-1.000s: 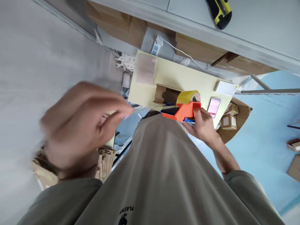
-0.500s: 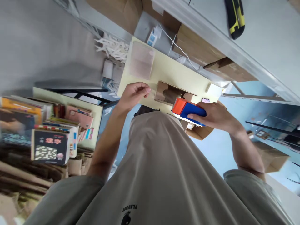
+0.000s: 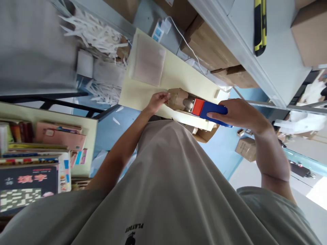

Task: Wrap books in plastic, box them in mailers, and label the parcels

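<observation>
My right hand (image 3: 231, 114) is wrapped around a blue and red tape dispenser (image 3: 213, 110), its red end with a toothed edge pointing left. That end is over the right part of a small open cardboard box (image 3: 176, 97) on the pale yellow table (image 3: 143, 93). A greyish rounded thing (image 3: 188, 103), too blurred to name, shows inside the box by the dispenser. At the box's left end, my left hand (image 3: 157, 102) is closed, thumb and fingertips pinching its cardboard edge.
A flat translucent sheet (image 3: 148, 61) lies on the table's left part. A power strip (image 3: 157, 32) with a white cable is behind the table. A yellow and black utility knife (image 3: 260, 30) rests on the shelf at upper right. Books (image 3: 30, 180) are stacked at left.
My left hand has moved right, from beside the box onto its left end. The tape dispenser in my right hand has levelled and come over the box. The camera view has turned.
</observation>
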Available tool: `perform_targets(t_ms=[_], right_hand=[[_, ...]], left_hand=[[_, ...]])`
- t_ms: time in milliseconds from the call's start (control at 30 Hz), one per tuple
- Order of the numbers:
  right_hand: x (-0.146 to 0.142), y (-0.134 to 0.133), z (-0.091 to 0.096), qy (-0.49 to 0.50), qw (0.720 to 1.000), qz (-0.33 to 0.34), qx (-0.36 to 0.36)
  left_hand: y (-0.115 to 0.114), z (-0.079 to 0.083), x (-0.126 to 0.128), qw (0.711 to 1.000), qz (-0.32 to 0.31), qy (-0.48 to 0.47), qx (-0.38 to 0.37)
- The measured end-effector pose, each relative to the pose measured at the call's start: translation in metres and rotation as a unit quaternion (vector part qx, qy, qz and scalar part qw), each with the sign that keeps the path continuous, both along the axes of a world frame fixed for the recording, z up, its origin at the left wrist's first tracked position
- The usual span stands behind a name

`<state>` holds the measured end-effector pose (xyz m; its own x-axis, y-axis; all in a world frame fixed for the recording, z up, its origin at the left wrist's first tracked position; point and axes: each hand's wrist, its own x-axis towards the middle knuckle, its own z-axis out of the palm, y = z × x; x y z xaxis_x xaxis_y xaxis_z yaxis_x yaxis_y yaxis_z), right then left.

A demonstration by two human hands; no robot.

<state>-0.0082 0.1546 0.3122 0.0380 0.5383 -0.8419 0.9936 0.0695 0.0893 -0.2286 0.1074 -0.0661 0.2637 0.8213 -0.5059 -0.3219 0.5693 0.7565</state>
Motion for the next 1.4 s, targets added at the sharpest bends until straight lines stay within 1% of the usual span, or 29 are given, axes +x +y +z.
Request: perform_targets(t_ms=[133,200,267,400,467,533,600,633,700,767,833,867,933,1000,1133,1233,1300,1400], right_hand=[[-0.009,-0.002,0.001,-0.020,1.000,-0.007,-0.004],[-0.012,-0.004,0.002,-0.029,1.000,-0.012,0.000],[-0.015,-0.006,0.003,-0.040,0.999,-0.015,0.004],[-0.021,-0.011,0.003,-0.041,0.999,-0.007,0.022],[-0.024,-0.013,0.003,-0.044,0.999,-0.007,0.030],[-0.027,-0.014,0.003,-0.051,0.998,-0.009,0.033],[-0.028,-0.014,0.005,-0.058,0.998,-0.010,0.031],[-0.029,-0.015,0.005,-0.059,0.998,-0.010,0.031],[-0.029,-0.016,0.007,-0.059,0.998,-0.009,0.035],[-0.030,-0.018,0.008,-0.051,0.998,-0.006,0.043],[-0.031,-0.020,0.008,-0.039,0.998,0.000,0.051],[-0.032,-0.021,0.009,-0.035,0.998,0.003,0.053],[-0.034,-0.022,0.009,-0.033,0.998,0.006,0.051],[-0.035,-0.022,0.009,-0.037,0.998,0.007,0.048],[-0.039,-0.020,0.012,-0.048,0.998,0.007,0.037],[-0.044,-0.018,0.016,-0.057,0.998,0.005,0.023],[-0.047,-0.017,0.018,-0.064,0.998,0.003,0.016],[-0.050,-0.017,0.018,-0.069,0.997,0.005,0.018]], left_hand=[[-0.003,-0.009,0.013,0.999,0.013,-0.013,-0.039],[-0.004,-0.011,0.017,1.000,0.009,0.010,-0.026],[-0.006,-0.011,0.020,0.999,0.004,0.053,0.003],[-0.007,-0.016,0.024,0.992,-0.007,0.118,0.049],[-0.007,-0.018,0.024,0.989,-0.019,0.135,0.049],[-0.007,-0.017,0.022,0.986,-0.030,0.163,0.036],[-0.011,-0.008,0.018,0.983,-0.030,0.173,0.048],[-0.015,0.000,0.015,0.984,-0.030,0.162,0.076],[-0.025,0.020,0.011,0.980,-0.038,0.116,0.159],[-0.035,0.041,0.009,0.966,-0.061,0.083,0.238],[-0.042,0.056,0.010,0.951,-0.079,0.091,0.285],[-0.044,0.060,0.011,0.945,-0.084,0.106,0.297],[-0.042,0.065,0.015,0.938,-0.090,0.137,0.305],[-0.035,0.068,0.018,0.934,-0.103,0.155,0.304],[-0.013,0.082,0.021,0.927,-0.159,0.182,0.288],[-0.002,0.091,0.022,0.913,-0.200,0.195,0.298],[0.001,0.092,0.024,0.901,-0.215,0.209,0.313],[-0.002,0.087,0.027,0.885,-0.233,0.243,0.322]])
